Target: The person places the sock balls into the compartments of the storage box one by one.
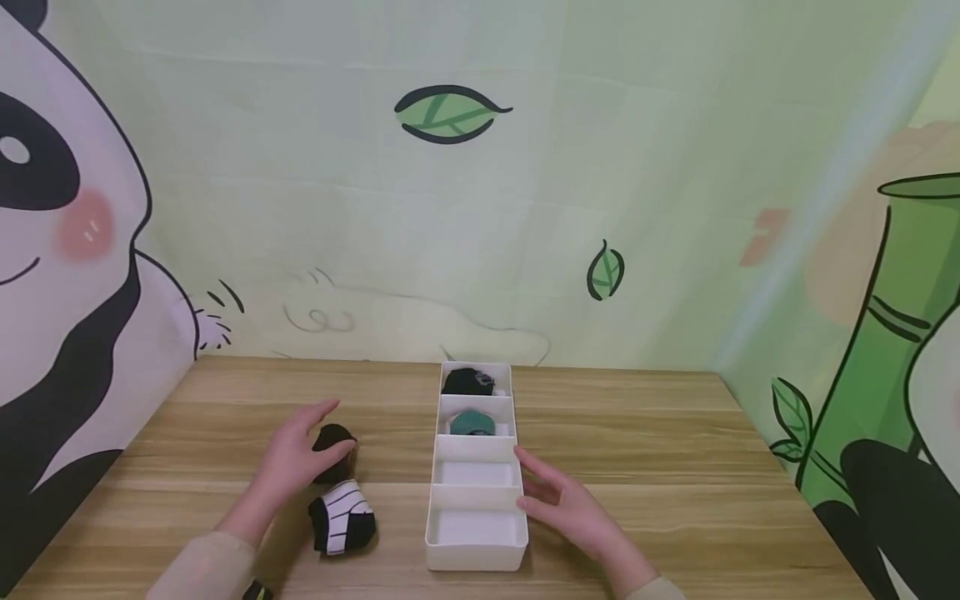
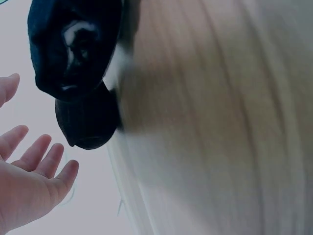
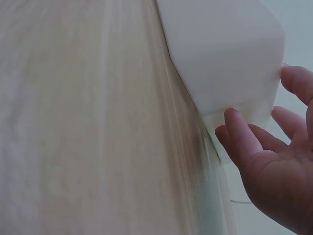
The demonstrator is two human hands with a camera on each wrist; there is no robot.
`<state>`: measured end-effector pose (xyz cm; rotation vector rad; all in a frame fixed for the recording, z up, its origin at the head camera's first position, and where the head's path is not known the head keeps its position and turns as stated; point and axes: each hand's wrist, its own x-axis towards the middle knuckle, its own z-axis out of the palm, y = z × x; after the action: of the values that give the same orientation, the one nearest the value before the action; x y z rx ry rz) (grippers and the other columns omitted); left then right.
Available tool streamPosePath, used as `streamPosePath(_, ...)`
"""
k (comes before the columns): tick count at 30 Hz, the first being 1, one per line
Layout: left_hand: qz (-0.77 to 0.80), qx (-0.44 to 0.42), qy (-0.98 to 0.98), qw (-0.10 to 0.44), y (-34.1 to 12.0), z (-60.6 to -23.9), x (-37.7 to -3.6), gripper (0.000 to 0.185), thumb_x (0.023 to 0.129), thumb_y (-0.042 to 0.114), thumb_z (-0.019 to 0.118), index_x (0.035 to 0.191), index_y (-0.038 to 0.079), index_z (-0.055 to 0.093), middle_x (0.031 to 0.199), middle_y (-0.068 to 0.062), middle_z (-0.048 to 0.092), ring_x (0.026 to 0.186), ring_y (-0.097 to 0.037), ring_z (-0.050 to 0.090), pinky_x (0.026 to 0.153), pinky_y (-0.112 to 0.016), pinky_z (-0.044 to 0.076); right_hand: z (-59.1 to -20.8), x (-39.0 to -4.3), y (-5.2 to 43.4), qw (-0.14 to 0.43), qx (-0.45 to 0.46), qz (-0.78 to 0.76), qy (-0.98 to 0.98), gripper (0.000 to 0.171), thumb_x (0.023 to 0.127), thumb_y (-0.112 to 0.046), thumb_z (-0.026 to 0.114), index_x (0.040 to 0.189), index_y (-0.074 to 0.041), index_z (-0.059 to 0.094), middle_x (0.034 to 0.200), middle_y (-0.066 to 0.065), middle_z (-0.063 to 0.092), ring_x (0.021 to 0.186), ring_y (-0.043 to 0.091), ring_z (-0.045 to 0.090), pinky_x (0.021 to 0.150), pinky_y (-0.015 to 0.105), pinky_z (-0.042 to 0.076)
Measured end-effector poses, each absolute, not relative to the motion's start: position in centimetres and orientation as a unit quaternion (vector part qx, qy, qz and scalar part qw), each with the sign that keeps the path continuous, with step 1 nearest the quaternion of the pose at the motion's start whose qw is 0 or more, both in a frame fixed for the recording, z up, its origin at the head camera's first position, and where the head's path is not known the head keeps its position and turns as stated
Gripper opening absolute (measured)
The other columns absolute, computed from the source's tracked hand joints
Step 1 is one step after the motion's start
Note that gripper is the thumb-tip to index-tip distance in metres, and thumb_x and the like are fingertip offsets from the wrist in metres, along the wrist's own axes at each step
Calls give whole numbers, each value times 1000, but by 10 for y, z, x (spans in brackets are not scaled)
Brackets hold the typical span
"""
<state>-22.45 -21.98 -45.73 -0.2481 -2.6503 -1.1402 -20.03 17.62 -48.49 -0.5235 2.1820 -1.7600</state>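
My left hand [image 1: 294,446] reaches over a black rolled sock [image 1: 334,454], thumb and fingers spread around it; the left wrist view shows the fingers apart and not closed on it. Just nearer lies a black-and-white striped rolled sock [image 1: 345,518]. A long white divided box [image 1: 477,557] stands at the middle of the table. Its farthest compartment holds a black rolled sock [image 1: 467,382], the one before it a teal rolled sock [image 1: 472,422]. My right hand [image 1: 562,500] rests its fingertips against the box's right side, fingers loosely bent in the right wrist view.
The wooden table [image 1: 637,425] meets a printed cloth backdrop [image 1: 315,150] at its far edge. At the bottom edge, beside the left sleeve [image 1: 210,567], part of a black and yellow-green item [image 1: 257,591] shows.
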Motion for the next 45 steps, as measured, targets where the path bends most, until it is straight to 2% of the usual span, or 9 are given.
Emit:
streamPosePath(6,-395,-77,-909,106,-223,-461,-224,71,86,26,79,141,-7,47,140,-30,48,127,-48,44,102,-62,37,-485,-200,176,143,-184,-609,758,70,94,-17,69,154,-10,35,158,21,27,132,44,44,103,44,44)
streamPosePath(13,-380,-81,-915,106,-225,-468,-225,78,81,27,83,140,-10,46,139,-32,48,128,-50,42,105,-62,34,-485,-201,176,140,-184,-604,763,69,94,-17,69,154,-10,35,157,21,29,132,44,45,103,46,43)
streamPosePath(21,-388,-62,-915,87,-227,-476,-227,86,80,33,83,143,-9,42,140,-34,46,124,-52,46,101,-62,39,-485,-200,176,136,-188,-600,765,69,95,-16,69,154,-11,35,157,21,29,131,44,45,104,46,42)
streamPosePath(33,-403,-42,-913,45,-228,-477,-226,95,80,33,83,148,-9,33,140,-37,43,123,-52,46,99,-61,42,-487,-201,177,138,-182,-598,768,69,94,-20,70,154,-11,36,157,21,30,131,44,45,103,45,43)
streamPosePath(45,-367,-58,-928,20,-227,-480,-229,98,79,36,83,145,-15,31,144,-39,37,129,-54,39,104,-63,35,-488,-202,178,139,-180,-595,771,70,94,-21,70,154,-12,37,157,20,31,132,43,45,105,45,42)
